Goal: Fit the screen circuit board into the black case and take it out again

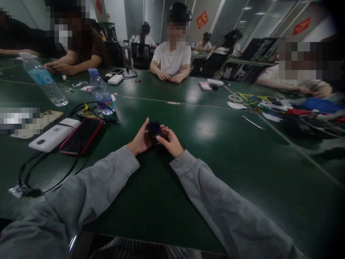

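A small black device (155,132) with a dark screen stands upright on the green table (215,151), held between both hands. My left hand (140,140) grips its left side with the thumb up along the edge. My right hand (169,141) closes on its right side, fingers curled against it. Both grey sleeves reach in from the bottom of the view.
To the left lie a red-edged phone (82,136), a white power bank (55,134), black cables (40,172) and two water bottles (101,91). A metal tool (252,122) and a pile of coloured parts (283,106) sit to the right. Other people sit around the table.
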`<state>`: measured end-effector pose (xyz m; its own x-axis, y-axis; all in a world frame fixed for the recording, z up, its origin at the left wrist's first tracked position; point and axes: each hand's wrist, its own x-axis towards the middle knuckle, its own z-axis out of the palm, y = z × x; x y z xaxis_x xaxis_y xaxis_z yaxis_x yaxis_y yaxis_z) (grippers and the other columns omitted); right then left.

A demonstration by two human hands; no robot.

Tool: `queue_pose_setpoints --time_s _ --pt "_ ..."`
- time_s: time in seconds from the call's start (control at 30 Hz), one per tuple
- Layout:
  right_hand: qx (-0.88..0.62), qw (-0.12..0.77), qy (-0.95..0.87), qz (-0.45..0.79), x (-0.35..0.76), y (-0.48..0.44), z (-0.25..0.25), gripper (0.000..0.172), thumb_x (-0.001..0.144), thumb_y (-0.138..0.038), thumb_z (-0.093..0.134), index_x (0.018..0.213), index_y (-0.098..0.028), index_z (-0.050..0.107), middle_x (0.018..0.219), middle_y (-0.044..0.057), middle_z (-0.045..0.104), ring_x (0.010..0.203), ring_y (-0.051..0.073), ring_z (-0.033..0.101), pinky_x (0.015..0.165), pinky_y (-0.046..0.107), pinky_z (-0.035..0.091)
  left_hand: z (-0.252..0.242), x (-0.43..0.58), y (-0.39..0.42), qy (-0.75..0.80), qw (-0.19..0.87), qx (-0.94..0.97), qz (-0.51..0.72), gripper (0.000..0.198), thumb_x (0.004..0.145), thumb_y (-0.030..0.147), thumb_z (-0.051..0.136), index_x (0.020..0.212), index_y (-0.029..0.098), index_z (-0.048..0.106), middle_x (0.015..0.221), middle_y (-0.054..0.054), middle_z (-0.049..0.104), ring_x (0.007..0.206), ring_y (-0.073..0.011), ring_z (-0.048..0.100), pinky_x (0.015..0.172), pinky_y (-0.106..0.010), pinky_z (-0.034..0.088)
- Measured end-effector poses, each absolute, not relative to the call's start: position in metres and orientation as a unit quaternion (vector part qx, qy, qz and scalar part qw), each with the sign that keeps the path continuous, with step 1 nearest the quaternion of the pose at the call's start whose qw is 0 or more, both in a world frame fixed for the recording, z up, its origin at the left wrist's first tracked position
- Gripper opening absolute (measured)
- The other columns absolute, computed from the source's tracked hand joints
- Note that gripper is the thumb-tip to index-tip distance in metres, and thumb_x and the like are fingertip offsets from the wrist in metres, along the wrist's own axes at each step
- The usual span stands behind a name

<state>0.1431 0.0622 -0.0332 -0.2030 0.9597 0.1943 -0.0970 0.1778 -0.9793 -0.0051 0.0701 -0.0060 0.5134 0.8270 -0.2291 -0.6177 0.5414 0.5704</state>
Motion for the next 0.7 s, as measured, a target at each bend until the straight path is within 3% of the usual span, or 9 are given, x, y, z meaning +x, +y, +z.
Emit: queue_pose_setpoints --time_s 0.13,0.23,0.37,0.5,0.7 --pt "-0.397 0.497 -0.638 0.434 0.144 0.058 -0.036 0.048 0.076 -0.055 0.068 0.108 -0.022 0.052 0.114 0.010 0.063 0.107 0.024 0.062 0.099 0.046 0.048 -0.006 -0.005 0.070 0.235 0.839 0.216 0.440 0.069 0.091 0.063 0.043 0.129 0.007 0.061 0.115 -0.018 0.070 0.107 -0.0273 0.066 0.103 -0.043 0.042" --pt "-0.460 0.461 -0.699 0.296 0.147 0.051 -0.033 0.047 0.083 -0.055 0.059 0.114 -0.020 0.054 0.114 0.013 0.064 0.110 0.028 0.059 0.099 0.051 0.046 -0.005 -0.005 0.069 0.240 0.830 0.206 0.459 0.067 0.091 0.061 0.045 0.127 0.007 0.062 0.114 -0.017 0.071 0.107 -0.0264 0.066 0.104 -0.042 0.041" --pt "-0.473 0.442 -0.747 0.150 0.145 0.044 -0.031 0.063 0.083 -0.059 0.058 0.127 -0.016 0.049 0.120 0.018 0.061 0.111 0.032 0.056 0.097 0.055 0.047 -0.004 -0.004 0.069 0.276 0.821 0.187 0.464 0.065 0.091 0.060 0.046 0.125 0.008 0.063 0.108 -0.016 0.072 0.105 -0.0265 0.066 0.103 -0.042 0.041" --pt "-0.428 0.440 -0.784 0.095 0.140 0.042 -0.034 0.079 0.083 -0.052 0.061 0.145 -0.014 0.030 0.132 0.021 0.052 0.122 0.034 0.051 0.102 0.057 0.045 -0.004 -0.005 0.069 0.296 0.823 0.179 0.451 0.066 0.089 0.062 0.049 0.125 0.008 0.064 0.101 -0.016 0.074 0.102 -0.0271 0.067 0.102 -0.042 0.041" --pt "-0.423 0.459 -0.779 0.062 0.140 0.041 -0.035 0.064 0.090 -0.034 0.051 0.146 -0.011 0.029 0.132 0.021 0.053 0.122 0.032 0.054 0.102 0.055 0.047 -0.002 -0.003 0.068 0.273 0.830 0.165 0.458 0.060 0.094 0.057 0.043 0.119 0.009 0.066 0.096 -0.015 0.074 0.100 -0.0265 0.067 0.101 -0.041 0.041"
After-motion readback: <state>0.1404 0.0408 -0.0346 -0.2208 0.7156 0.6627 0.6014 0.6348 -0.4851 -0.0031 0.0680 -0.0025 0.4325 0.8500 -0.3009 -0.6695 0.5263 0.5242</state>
